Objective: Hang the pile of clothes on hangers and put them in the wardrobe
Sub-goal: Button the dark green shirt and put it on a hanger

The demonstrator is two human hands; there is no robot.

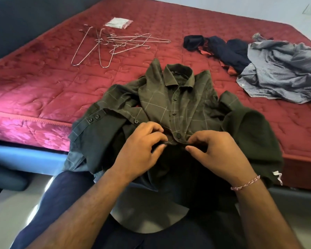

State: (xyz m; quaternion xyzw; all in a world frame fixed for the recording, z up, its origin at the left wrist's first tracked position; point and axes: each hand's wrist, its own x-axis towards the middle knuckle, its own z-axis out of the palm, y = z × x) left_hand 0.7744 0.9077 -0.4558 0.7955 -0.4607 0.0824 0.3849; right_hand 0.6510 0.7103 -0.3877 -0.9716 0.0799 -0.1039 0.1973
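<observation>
left hand (142,150) pinching the placket of the dark green checked shirt (180,105) at its lower buttoned part, fingers curled, thumb and forefinger closed on the cloth edge. right hand (217,155) just beside it, fingers curled likewise onto the opposite edge of the same placket, a thin braided thread band (245,182) round that wrist. between the two hands, a dark button (178,135), seemingly fastened; above it, two more buttons done up toward the collar.

shirt spread face up on the near edge of the red quilted mattress (43,78), collar pointing away, tail hanging off the edge over the person's lap. sleeves folded in at both sides, left cuff with two buttons showing.

farther out, to the left: a loose tangle of metal wire hangers (108,44) lying flat on the mattress, well apart from the shirt. beyond them, a small clear packet (118,23) with something white inside.

to the right: a crumpled grey striped shirt (280,72), and touching its left side a heap of dark navy clothes (228,49) with orange patches showing.
</observation>
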